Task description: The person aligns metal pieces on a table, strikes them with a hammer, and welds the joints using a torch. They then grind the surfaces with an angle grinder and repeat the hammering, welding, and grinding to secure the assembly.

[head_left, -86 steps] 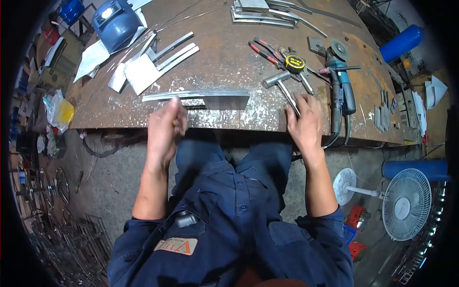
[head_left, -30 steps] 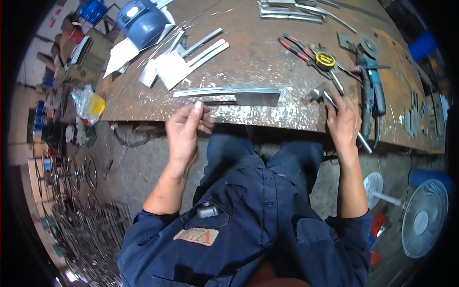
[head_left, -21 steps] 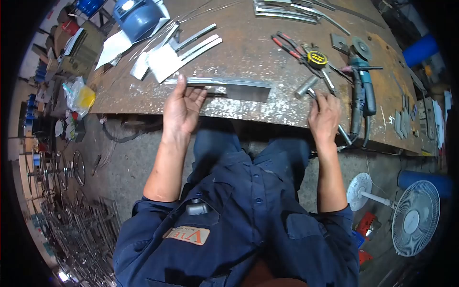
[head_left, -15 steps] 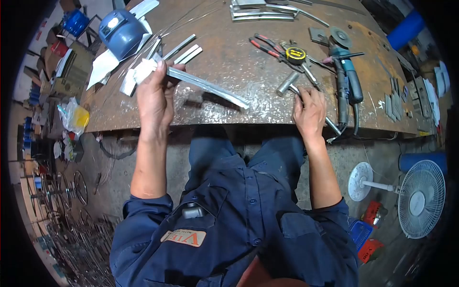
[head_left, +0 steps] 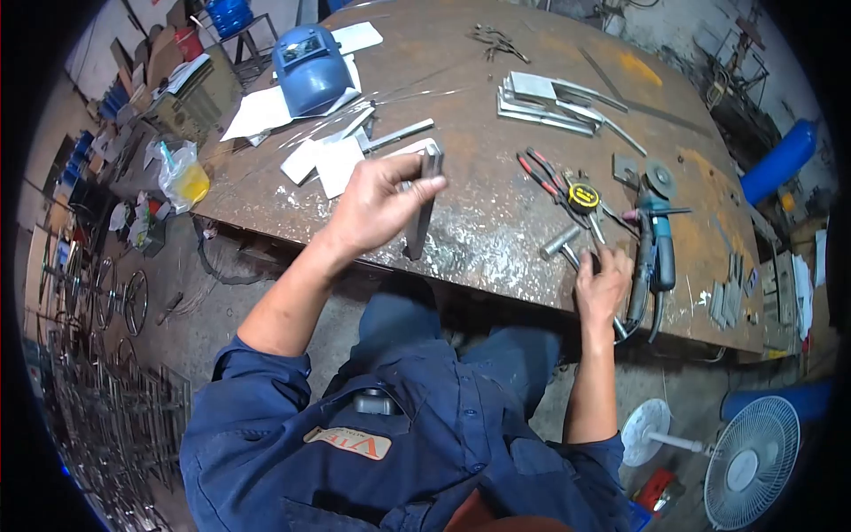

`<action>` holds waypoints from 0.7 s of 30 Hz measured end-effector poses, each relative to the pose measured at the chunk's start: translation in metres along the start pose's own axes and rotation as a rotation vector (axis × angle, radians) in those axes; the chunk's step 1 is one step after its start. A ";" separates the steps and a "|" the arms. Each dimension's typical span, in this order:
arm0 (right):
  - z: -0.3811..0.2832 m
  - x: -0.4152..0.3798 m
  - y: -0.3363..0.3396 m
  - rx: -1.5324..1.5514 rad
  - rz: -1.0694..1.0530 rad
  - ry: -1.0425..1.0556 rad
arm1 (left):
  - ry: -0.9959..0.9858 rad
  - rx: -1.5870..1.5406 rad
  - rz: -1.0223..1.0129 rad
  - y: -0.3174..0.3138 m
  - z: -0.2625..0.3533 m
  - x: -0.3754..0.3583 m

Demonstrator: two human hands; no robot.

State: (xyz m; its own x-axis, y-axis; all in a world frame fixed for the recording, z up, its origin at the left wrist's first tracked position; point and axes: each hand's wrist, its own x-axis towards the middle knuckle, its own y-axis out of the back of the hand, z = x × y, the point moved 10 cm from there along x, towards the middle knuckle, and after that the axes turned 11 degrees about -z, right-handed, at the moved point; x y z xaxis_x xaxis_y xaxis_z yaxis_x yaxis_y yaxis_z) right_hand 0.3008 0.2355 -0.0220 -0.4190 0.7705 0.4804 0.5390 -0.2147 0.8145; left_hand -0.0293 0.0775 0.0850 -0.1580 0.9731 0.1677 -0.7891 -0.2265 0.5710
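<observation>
My left hand pinches a grey metal bar near its upper end. The bar stands roughly upright, its lower end close to the front of the steel table. At the table's front edge on the right, my right hand is closed around the handle of a hammer, whose head lies on the tabletop. Beyond the hammer lie a yellow-and-black tape measure and red-handled pliers. White flat pieces lie left of the bar.
An angle grinder lies right of my right hand. A welding helmet sits at the back left on white sheets. Stacked metal pieces lie farther back. A standing fan is on the floor at right.
My left hand has moved right and turned the bar from lying slantwise to nearly upright. My right hand stays at the hammer handle. The view has shifted.
</observation>
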 end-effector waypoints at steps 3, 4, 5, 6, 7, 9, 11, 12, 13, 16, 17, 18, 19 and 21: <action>0.012 0.016 0.014 -0.062 -0.008 -0.059 | -0.048 0.045 0.060 -0.003 0.008 -0.011; 0.013 0.018 0.017 -0.069 -0.008 -0.053 | -0.050 0.038 0.065 -0.005 0.008 -0.013; 0.016 0.022 0.018 -0.093 -0.023 -0.082 | -0.072 0.054 0.112 -0.004 0.011 -0.015; 0.019 0.028 0.020 -0.116 -0.038 -0.108 | -0.094 0.070 0.161 -0.003 0.014 -0.017; 0.021 0.031 0.017 -0.136 -0.056 -0.096 | -0.121 0.007 0.248 -0.002 0.014 -0.019; 0.026 0.033 0.000 -0.159 -0.127 -0.084 | -0.168 0.051 0.306 -0.003 0.025 -0.022; 0.023 0.038 -0.013 -0.199 -0.284 -0.109 | -0.222 0.143 0.362 0.002 0.038 -0.024; 0.022 0.039 -0.017 -0.237 -0.278 -0.102 | -0.224 0.136 0.378 0.004 0.038 -0.026; 0.025 0.042 -0.021 -0.246 -0.296 -0.110 | -0.229 0.158 0.370 0.004 0.040 -0.027; 0.034 0.051 -0.036 -0.236 -0.312 -0.113 | -0.249 0.185 0.377 0.008 0.036 -0.027; 0.038 0.054 -0.037 -0.212 -0.313 -0.116 | -0.280 0.215 0.367 0.008 0.035 -0.025; 0.040 0.056 -0.038 -0.220 -0.310 -0.108 | -0.311 0.245 0.358 0.007 0.036 -0.024; 0.039 0.057 -0.039 -0.233 -0.349 -0.113 | -0.312 0.239 0.367 0.007 0.036 -0.026; 0.032 0.055 -0.036 -0.262 -0.382 -0.115 | -0.319 0.230 0.363 0.008 0.037 -0.027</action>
State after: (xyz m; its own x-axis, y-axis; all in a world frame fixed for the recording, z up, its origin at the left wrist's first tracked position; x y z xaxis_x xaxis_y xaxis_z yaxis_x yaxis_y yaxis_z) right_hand 0.2817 0.3050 -0.0355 -0.4598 0.8820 0.1031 0.1532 -0.0356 0.9876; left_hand -0.0094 0.0478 0.1144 -0.1797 0.7774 0.6028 -0.5608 -0.5844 0.5865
